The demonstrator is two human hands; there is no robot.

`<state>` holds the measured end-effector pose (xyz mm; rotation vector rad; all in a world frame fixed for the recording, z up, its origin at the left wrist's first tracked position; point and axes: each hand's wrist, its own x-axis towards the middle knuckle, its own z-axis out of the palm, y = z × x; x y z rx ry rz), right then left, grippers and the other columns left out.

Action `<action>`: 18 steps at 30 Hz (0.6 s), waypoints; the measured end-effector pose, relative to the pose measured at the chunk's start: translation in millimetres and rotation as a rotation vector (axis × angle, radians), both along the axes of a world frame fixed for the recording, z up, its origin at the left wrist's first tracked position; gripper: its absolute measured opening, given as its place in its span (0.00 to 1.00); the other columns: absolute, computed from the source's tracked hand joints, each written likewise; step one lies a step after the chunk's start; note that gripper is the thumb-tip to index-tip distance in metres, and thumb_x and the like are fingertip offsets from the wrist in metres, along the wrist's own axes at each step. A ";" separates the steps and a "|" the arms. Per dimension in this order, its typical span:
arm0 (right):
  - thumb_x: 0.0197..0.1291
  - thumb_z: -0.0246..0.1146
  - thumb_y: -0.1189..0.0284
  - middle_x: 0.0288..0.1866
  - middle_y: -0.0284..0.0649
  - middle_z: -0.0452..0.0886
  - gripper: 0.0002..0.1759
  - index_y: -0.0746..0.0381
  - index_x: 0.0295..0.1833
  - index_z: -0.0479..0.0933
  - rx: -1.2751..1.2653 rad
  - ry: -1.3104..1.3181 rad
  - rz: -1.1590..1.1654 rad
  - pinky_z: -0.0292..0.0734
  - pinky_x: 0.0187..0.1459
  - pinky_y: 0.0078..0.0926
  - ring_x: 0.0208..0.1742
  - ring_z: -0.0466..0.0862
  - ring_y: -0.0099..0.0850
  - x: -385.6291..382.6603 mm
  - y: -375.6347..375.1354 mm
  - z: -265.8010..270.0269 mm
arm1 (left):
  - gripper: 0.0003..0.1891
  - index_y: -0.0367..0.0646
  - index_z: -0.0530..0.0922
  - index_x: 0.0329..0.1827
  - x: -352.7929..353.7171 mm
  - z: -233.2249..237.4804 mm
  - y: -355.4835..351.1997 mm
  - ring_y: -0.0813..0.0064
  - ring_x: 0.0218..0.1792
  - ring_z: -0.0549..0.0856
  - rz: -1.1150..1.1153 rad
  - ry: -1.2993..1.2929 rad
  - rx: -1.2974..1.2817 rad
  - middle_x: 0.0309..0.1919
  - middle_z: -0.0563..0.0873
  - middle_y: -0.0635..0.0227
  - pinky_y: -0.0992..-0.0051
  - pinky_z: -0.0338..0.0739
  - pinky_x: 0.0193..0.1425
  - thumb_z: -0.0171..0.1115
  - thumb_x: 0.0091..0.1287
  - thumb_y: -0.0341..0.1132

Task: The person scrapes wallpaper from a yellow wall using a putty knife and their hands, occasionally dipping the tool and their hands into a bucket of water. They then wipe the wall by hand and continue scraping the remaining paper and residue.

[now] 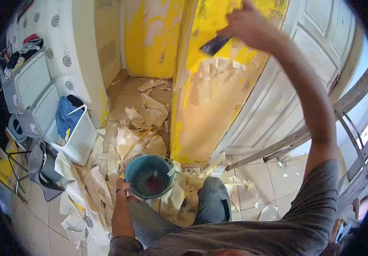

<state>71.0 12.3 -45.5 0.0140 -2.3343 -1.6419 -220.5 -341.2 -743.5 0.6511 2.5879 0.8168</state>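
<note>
Against the yellow wall (205, 17), right hand (252, 25) fingers (234, 29) pinch a scraper (215, 45); left hand (122, 184) clasps the bucket (147, 157).

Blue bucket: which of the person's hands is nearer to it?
Left. The left hand is at the rim of the blue bucket; the right hand is raised far above it, holding a scraper against the wall.

Bucket (149, 176) sitting among paper scraps (147, 114) on the floor.
A laundry basket (76, 135) is standing left of it, a ladder (286, 143) leaning right.
</note>
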 end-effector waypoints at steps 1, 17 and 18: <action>0.59 0.59 0.74 0.35 0.31 0.79 0.21 0.40 0.54 0.86 -0.055 0.053 0.017 0.65 0.62 0.41 0.49 0.82 0.33 6.4 9.8 10.5 | 0.09 0.36 0.88 0.30 -3.5 -7.6 -4.8 0.47 0.35 0.90 -0.002 0.113 0.079 0.26 0.88 0.45 0.58 0.82 0.40 0.66 0.51 0.33; 0.69 0.57 0.74 0.39 0.32 0.83 0.21 0.38 0.57 0.86 -0.174 0.087 -0.271 0.63 0.55 0.40 0.47 0.81 0.30 51.1 -6.3 10.1 | 0.12 0.33 0.80 0.41 -119.1 -55.1 -58.3 0.43 0.46 0.86 0.156 -0.037 -0.169 0.38 0.87 0.42 0.54 0.81 0.50 0.63 0.59 0.33; 0.68 0.57 0.75 0.39 0.32 0.83 0.22 0.39 0.59 0.85 -0.182 0.075 -0.282 0.63 0.57 0.40 0.47 0.81 0.29 51.4 -16.1 6.8 | 0.12 0.33 0.80 0.41 -98.2 -32.3 -61.3 0.42 0.47 0.86 0.163 0.054 -0.122 0.40 0.87 0.41 0.52 0.81 0.51 0.63 0.60 0.34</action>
